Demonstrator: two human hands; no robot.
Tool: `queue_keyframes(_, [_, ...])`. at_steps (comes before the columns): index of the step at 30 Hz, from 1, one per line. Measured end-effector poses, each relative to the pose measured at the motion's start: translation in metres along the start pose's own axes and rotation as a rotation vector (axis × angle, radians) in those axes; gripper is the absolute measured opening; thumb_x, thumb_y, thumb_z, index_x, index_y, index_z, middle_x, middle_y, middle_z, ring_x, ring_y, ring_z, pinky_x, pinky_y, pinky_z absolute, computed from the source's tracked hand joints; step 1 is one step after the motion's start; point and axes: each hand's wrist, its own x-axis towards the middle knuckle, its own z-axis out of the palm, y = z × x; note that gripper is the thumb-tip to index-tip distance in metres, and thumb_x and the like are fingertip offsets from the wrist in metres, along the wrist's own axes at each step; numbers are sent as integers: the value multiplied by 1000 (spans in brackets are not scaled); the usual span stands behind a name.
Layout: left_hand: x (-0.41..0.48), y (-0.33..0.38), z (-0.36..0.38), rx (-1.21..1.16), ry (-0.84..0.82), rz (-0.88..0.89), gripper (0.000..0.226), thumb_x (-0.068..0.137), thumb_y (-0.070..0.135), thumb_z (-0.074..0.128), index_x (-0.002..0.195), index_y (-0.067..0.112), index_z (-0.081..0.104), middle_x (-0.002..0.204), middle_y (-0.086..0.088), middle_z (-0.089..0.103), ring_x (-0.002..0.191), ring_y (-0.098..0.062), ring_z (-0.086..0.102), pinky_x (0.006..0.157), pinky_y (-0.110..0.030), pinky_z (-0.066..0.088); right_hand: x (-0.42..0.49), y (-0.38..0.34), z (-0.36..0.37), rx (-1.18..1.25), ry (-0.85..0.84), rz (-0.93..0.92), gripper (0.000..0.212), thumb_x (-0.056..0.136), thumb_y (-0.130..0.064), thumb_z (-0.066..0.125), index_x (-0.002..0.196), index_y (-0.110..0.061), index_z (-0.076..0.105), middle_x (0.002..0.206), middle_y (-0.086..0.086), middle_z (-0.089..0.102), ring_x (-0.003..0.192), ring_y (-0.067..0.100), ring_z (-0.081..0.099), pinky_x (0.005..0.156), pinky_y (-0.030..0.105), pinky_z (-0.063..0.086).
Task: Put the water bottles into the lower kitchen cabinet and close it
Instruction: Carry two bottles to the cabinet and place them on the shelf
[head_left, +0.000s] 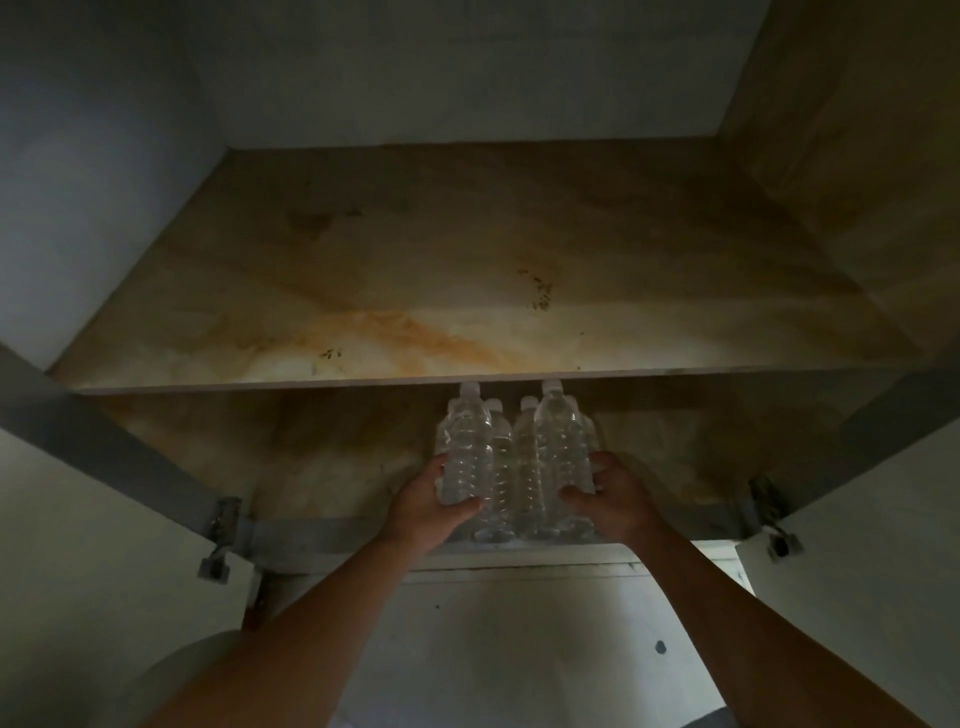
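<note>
Both hands' grip, left hand (434, 501) and right hand (613, 499), clasps bottles (514, 457) inside dim stained cabinet (415, 291).

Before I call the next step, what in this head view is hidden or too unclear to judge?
- Bottle count: rear water bottles sit behind the front ones.
- Bottle bases: covered by the left hand and right hand.
- Lower compartment's back: hidden under the shelf.
- Cabinet doors: cut off by both side edges.

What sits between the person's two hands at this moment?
In the head view, the cluster of water bottles fills the gap between the left hand and right hand, standing under the cabinet shelf.
</note>
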Motion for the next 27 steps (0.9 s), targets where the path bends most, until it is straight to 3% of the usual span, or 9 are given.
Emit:
queue_keyframes(2, [-4, 6, 1, 7, 0, 9, 75, 68, 33, 93, 132, 36, 54, 114, 17, 68, 103, -8, 69, 97, -35, 56, 5, 2, 2, 39, 9, 24, 54, 53, -39, 86, 102, -32, 64, 89, -3, 77, 85, 19, 75, 83, 49, 62])
queue_keyframes(5, [-4, 4, 1, -24, 0, -3, 72, 69, 23, 93, 127, 36, 54, 118, 9, 69, 101, -9, 70, 93, -33, 57, 10, 7, 3, 60, 25, 46, 62, 40, -47, 80, 97, -31, 63, 87, -2, 78, 84, 20, 76, 83, 47, 62])
queue_keyframes(9, [-5, 2, -3, -57, -11, -34, 85, 48, 47, 93, 123, 37, 55, 124, 0, 67, 106, -15, 70, 97, -40, 57, 0, -4, -2, 16, -12, 69, 52, 64, -26, 88, 107, -24, 59, 89, 0, 75, 87, 24, 74, 83, 44, 61])
queue_keyframes(12, [-13, 8, 0, -27, -9, -17, 67, 67, 30, 92, 120, 37, 51, 115, 7, 68, 98, -4, 67, 86, -19, 54, -5, -5, -2, -62, 4, 23, 46, 75, -20, 85, 113, -19, 60, 87, -6, 72, 83, 13, 71, 73, 30, 57])
queue_keyframes(14, [-16, 8, 2, 19, -2, 18, 63, 75, 31, 87, 124, 39, 49, 112, 16, 66, 100, -2, 66, 87, -16, 52, -9, -6, -2, -116, 19, -27, 37, 77, -19, 84, 105, -25, 61, 84, -8, 72, 82, 12, 71, 67, 24, 53])
queue_keyframes(17, [-25, 9, 1, 123, 34, 96, 87, 68, 59, 78, 144, 41, 39, 139, 12, 59, 125, -10, 58, 106, -36, 49, -14, -7, -3, -145, 74, -92, 41, 74, -22, 85, 103, -34, 60, 99, -5, 71, 92, 16, 70, 82, 37, 59])
queue_keyframes(20, [-37, 20, 2, 250, 80, 170, 77, 83, 45, 77, 150, 34, 39, 146, 6, 52, 132, -15, 51, 108, -29, 42, -24, -11, -2, -220, 119, -121, 54, 79, -27, 82, 127, -25, 58, 120, 2, 61, 106, 21, 64, 93, 42, 57])
queue_keyframes(23, [-40, 23, 6, 339, 117, 242, 67, 90, 36, 74, 150, 28, 45, 146, 3, 54, 132, -17, 51, 101, -21, 35, -35, -12, 3, -273, 90, -128, 52, 86, -24, 77, 134, -18, 58, 131, 4, 58, 119, 24, 60, 102, 41, 51])
queue_keyframes(27, [-38, 25, 5, 382, 87, 199, 69, 94, 45, 65, 154, 28, 36, 155, 0, 46, 139, -22, 48, 107, -29, 40, -43, -13, 5, -376, 50, -131, 53, 94, -30, 67, 144, -17, 51, 146, 6, 52, 131, 24, 53, 111, 33, 42])
